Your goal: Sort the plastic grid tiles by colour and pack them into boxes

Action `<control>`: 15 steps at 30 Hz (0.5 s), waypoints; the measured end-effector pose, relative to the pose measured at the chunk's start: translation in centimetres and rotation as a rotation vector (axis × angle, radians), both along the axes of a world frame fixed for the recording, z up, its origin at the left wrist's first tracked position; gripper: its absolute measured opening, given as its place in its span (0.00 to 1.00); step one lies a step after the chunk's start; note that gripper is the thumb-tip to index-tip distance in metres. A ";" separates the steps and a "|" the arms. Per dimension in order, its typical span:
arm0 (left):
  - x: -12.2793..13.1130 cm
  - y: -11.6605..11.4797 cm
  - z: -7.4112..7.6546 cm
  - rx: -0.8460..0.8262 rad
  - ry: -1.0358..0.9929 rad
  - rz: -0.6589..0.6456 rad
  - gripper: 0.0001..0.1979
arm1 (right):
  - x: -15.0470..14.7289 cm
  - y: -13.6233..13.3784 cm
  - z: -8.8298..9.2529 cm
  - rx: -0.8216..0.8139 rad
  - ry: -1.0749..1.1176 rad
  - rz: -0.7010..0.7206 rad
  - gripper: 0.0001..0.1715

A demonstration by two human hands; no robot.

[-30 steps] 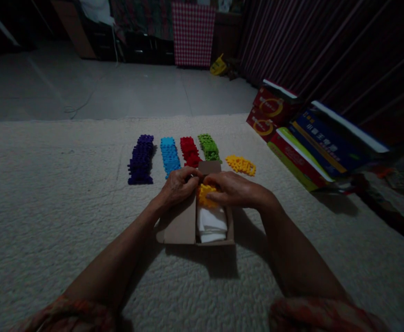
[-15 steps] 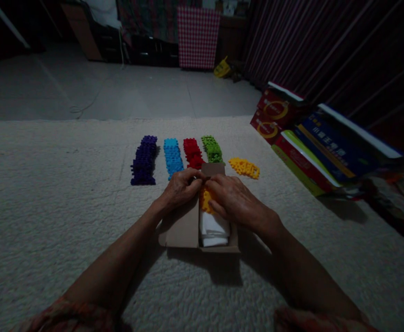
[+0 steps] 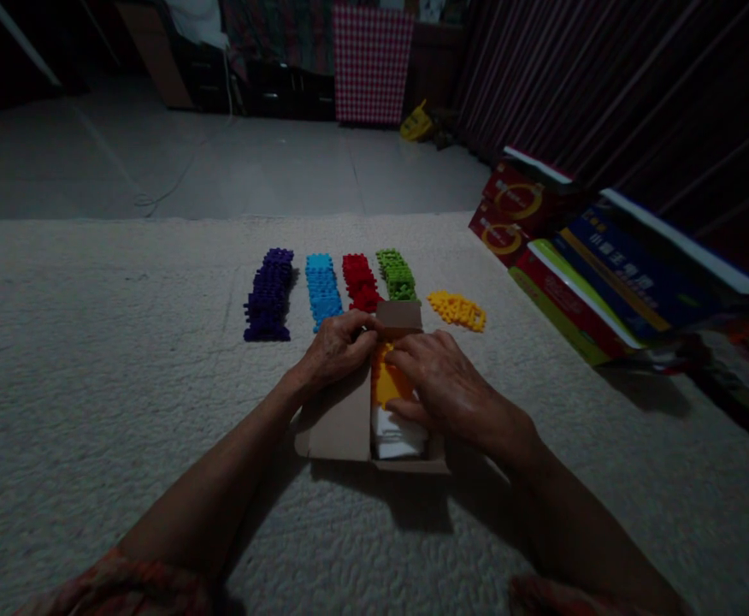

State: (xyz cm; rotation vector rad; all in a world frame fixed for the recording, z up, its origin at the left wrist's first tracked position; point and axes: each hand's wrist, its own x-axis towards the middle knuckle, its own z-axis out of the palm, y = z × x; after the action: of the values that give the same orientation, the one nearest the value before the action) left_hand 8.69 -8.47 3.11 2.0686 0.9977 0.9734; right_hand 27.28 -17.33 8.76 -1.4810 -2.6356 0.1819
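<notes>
An opened cardboard box [image 3: 339,428] lies on the pale quilted mat, its lid folded out to the left. My left hand [image 3: 342,346] is closed on the box's far left edge, near the upright end flap. Inside, yellow interlocking plastic pieces [image 3: 388,381] rest at the far end, beside folded white paper or cloth [image 3: 400,436]. My right hand [image 3: 442,376] reaches over the box with thumb and fingers around the yellow pieces. Its palm side is hidden.
Beyond the box stand rows of dark purple [image 3: 270,291], light blue [image 3: 323,287], red [image 3: 360,282] and green pieces [image 3: 397,274]. A loose yellow pile [image 3: 457,310] lies right of them. Printed cartons [image 3: 631,265] stand at the right, by a dark curtain [image 3: 605,85].
My right hand has drawn slightly back toward me and right, its fingers now around the yellow pieces, which show more. My left hand stays at the box edge. The view has shifted slightly.
</notes>
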 end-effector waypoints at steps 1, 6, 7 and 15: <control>0.0 0.0 0.0 -0.004 -0.002 -0.003 0.11 | -0.1 -0.2 0.0 -0.001 -0.005 -0.004 0.18; 0.0 0.0 0.2 -0.006 -0.001 -0.017 0.11 | -0.9 -0.6 0.0 -0.026 -0.063 -0.028 0.21; 0.0 0.0 0.2 -0.003 0.001 -0.017 0.11 | -1.0 -0.7 0.1 -0.037 -0.075 -0.032 0.21; 0.0 -0.1 0.1 -0.008 -0.004 -0.011 0.11 | -0.9 -0.7 -0.4 -0.014 -0.077 -0.043 0.14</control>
State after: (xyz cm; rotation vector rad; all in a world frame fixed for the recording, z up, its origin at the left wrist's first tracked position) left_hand 8.72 -8.53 3.17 2.0626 0.9854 0.9661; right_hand 26.40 -18.00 8.34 -1.5783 -2.6642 0.1432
